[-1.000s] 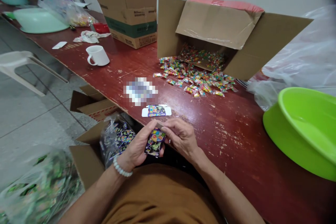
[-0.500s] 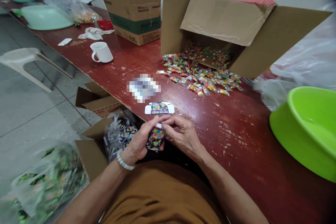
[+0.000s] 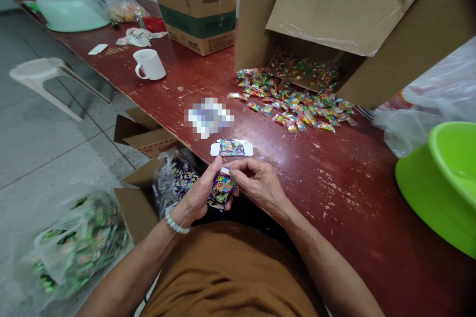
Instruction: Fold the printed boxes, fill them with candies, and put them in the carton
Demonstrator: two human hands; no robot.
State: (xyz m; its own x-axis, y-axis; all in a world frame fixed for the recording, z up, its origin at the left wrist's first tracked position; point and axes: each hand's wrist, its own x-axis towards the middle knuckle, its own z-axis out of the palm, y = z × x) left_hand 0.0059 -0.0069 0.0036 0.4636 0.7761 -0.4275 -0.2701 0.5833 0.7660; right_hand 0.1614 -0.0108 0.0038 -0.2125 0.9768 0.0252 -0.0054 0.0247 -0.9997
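Both hands meet at the near edge of the red table (image 3: 334, 193). My left hand (image 3: 197, 198) is wrapped round a small colourful printed carton (image 3: 221, 190). My right hand (image 3: 258, 183) pinches the carton's white top flap with its fingertips. A flat unfolded carton (image 3: 231, 148) of the same print lies on the table just beyond my hands. Further back, a heap of small coloured sweet packets (image 3: 293, 106) spills from a cardboard box (image 3: 320, 15) lying on its side.
A green basin (image 3: 442, 183) and a clear plastic bag (image 3: 435, 104) sit at right. A white mug (image 3: 149, 64), a second cardboard box (image 3: 197, 5) and a pale green bowl (image 3: 70, 12) stand further along. Below the table edge are a box holding bagged cartons (image 3: 174, 183) and a plastic bag (image 3: 74, 247).
My right fingertips have moved onto the carton's top flap and the carton has tilted a little. The view has shifted so everything sits slightly further right.
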